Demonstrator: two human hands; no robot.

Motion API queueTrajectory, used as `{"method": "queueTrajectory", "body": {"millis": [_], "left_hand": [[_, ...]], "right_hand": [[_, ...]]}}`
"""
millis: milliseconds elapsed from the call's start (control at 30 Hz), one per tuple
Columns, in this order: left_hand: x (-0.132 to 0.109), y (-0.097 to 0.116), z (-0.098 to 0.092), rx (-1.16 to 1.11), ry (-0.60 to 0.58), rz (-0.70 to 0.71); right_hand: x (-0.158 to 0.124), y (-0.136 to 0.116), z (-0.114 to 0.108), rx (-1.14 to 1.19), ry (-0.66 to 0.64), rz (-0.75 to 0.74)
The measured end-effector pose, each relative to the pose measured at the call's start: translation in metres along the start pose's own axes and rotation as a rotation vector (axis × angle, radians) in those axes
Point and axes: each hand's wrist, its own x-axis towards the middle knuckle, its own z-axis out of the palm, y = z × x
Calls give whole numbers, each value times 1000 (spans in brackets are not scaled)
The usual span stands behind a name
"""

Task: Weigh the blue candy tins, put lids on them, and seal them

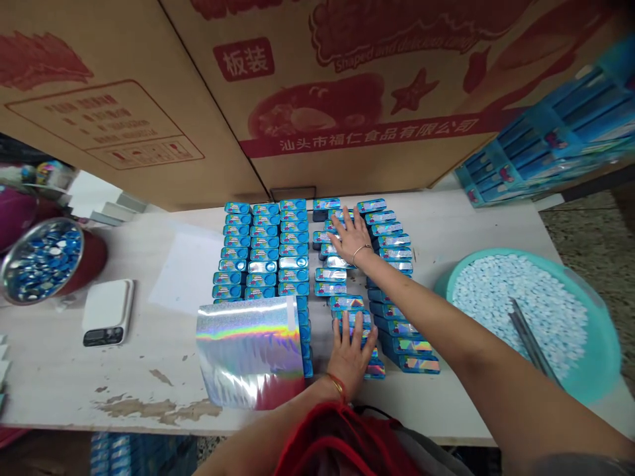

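Observation:
Rows of small blue tins [294, 238] stand on the white table, in straight columns on the left and looser ones on the right. My right hand [353, 239] lies with spread fingers on the upper tins of the fourth column. Nearer to me, my left hand [348, 354] rests fingers apart on the lower tins of that column. To the right, another column of tins [397, 311] leans at a slant, partly behind my right forearm. A shiny holographic sheet [253, 354] covers the lower part of the left columns.
Large cardboard boxes [347, 86] stand behind the tins. A turquoise basin [602, 330] of small pale pieces with metal tongs [533, 340] is at right, below stacked blue packs [550, 132]. At left are a white scale [106, 304], paper [186, 268] and a metal bowl [74, 281].

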Motion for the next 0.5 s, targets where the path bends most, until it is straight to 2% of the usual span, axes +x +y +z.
{"method": "queueTrajectory", "body": {"millis": [67,133,200,267,333,433,500], "left_hand": [[-3,-3,-8,-153,65,7],[-4,-8,-19,-359,248,-86],[4,-17,-29,-559,492,-313],[19,-28,-35,-710,647,-551],[37,-39,-36,-811,668,-669],[58,-51,-32,-913,643,-685],[65,-56,-29,-965,666,-684]], "right_hand": [[1,1,0,-5,-11,4],[3,-1,-1,-6,-21,-2],[7,-4,-2,2,-25,-18],[13,-9,-3,18,-18,-32],[20,-16,-4,30,-14,-39],[28,-22,-2,14,-27,-49],[30,-20,-2,-10,-35,-61]]}}
